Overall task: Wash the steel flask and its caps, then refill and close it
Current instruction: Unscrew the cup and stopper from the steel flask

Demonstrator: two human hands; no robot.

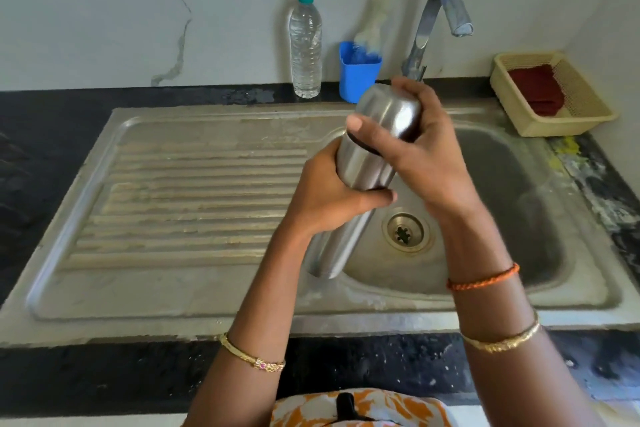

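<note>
Right hand: fingers clasped round the steel outer cap; left hand: fingers wrapped round the steel flask body, tilted, centre frame above the sink basin; tap dry, upper right; step judged: unscrewing cap before washing; next: twist against the left grip, lift clear.

Tilted steel flask held over steel sink w/ left hand round body, right hand on domed steel cap; clear plastic water bottle, blue plastic cup w/ bottle brush, curved metal tap along counter's back edge, cream mesh basket at back-right corner.
</note>
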